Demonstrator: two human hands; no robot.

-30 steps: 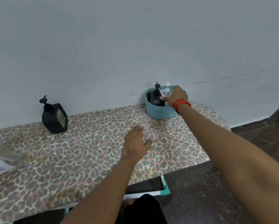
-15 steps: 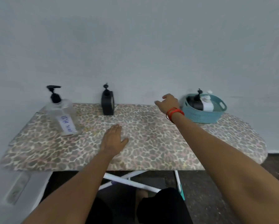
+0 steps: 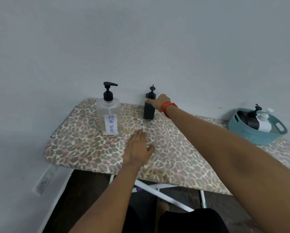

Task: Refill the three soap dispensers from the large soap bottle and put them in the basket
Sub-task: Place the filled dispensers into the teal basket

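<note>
Right hand reaches the black dispenser, fingers touching its top, grip not clear. Left hand flat, fingers together; large soap bottle just beyond. Basket far right of both hands, holding two dispensers.

Right hand left the basket, reaching black dispenser.

right hand outstretched, left hand flat, palm down

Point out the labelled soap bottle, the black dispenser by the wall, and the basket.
Soap bottle (image 3: 110,125): head view, on its label.
Black dispenser (image 3: 148,111): head view, its body.
Basket (image 3: 252,135): head view, front wall.
</note>
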